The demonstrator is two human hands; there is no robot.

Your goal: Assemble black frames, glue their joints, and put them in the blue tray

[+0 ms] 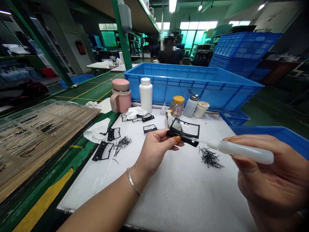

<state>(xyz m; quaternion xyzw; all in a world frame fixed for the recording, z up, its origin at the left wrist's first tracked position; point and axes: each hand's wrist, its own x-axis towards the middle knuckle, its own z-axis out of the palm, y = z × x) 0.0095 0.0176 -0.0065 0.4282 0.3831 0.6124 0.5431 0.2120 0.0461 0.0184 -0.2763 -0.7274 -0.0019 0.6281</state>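
My left hand (156, 146) pinches a black plastic frame (193, 130) by its solid lower edge, holding it above the white work surface (183, 193). In my right hand (272, 174) is a white squeeze bottle (248, 152), lying nearly level between thumb and fingers. Its thin nozzle points left and reaches the frame's lower bar; whether the tip touches cannot be made out. Beneath the bottle lies a pile of thin black strips (211, 158). A second pile of black strips (123, 144) is left of my left hand, beside two more black frames (103, 150).
Behind the work stand a pink mug (121, 96), a white bottle (145, 96), a yellow-lidded jar (177, 104) and a pump bottle (190, 105). A large blue crate (202, 93) borders the back. White cloths (98, 130) and a partitioned tray (48, 129) are at left. A person (170, 54) sits beyond.
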